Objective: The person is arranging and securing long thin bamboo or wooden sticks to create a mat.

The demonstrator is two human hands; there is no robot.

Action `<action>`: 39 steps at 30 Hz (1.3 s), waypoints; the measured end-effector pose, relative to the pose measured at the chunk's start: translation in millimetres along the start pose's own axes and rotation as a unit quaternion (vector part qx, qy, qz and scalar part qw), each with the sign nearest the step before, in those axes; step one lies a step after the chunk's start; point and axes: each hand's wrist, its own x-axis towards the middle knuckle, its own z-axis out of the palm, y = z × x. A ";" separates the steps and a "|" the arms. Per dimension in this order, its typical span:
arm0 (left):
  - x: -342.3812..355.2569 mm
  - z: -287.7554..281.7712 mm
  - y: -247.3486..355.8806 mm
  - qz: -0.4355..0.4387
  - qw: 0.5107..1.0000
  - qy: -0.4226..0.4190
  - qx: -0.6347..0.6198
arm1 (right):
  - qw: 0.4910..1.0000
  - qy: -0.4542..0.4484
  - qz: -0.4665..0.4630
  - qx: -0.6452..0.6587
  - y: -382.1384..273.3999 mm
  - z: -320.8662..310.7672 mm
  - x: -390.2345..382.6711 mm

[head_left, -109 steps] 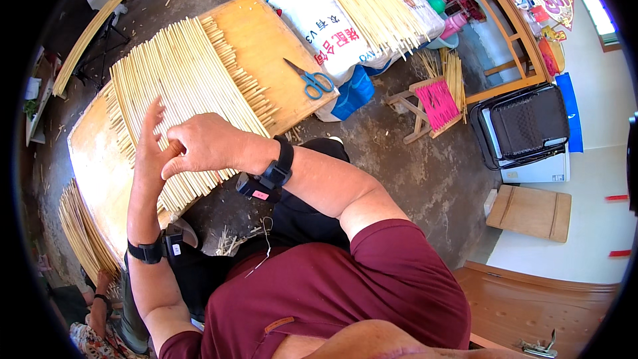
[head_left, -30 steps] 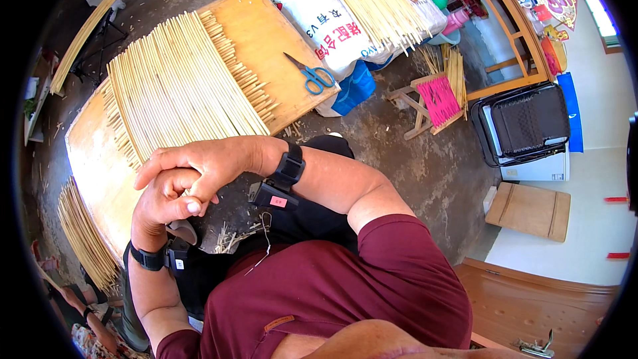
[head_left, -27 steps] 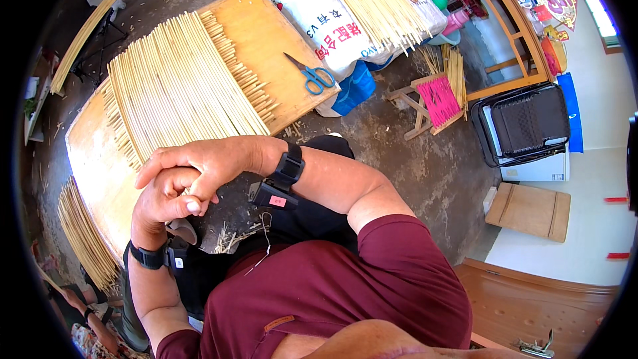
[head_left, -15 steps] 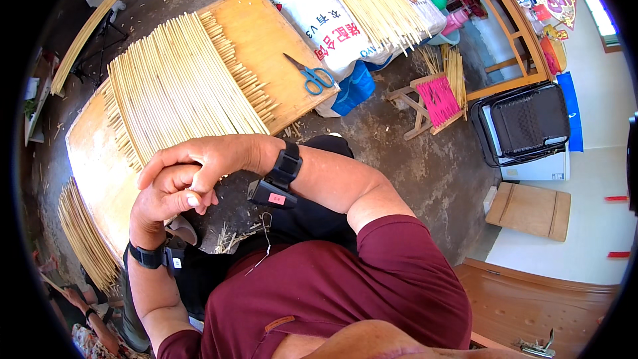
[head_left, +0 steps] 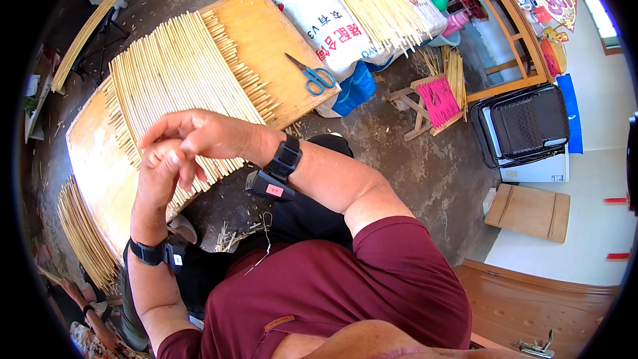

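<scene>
My left hand (head_left: 159,174) and my right hand (head_left: 209,134) meet over the near edge of a mat of pale reed stalks (head_left: 179,66) laid side by side on a wooden board (head_left: 256,23). My right hand lies across the top of the left, its fingers bent down over it. The left hand's fingers are curled, thumb close to them. Both look closed, but whatever they pinch is hidden or too small to make out. Each wrist wears a black strap with a small device. Blue-handled scissors (head_left: 318,80) lie at the board's right end.
Loose stalks rest on a white sack (head_left: 312,6) beyond the board. A stalk bundle (head_left: 86,236) lies left. To the right stand a pink-seated stool (head_left: 436,102), a black folded chair (head_left: 528,123) and a wooden frame (head_left: 512,36). Another person's arm (head_left: 96,322) shows lower left.
Both hands have risen slightly away from my body, still together. More of the mat's near edge shows beneath my right wrist. The left fingers have shifted upward against the right hand.
</scene>
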 end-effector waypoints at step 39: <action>8.5 24.1 17.2 -0.045 0.999 -0.012 0.009 | 0.923 -0.076 0.069 -0.371 1.8 6.4 -15.9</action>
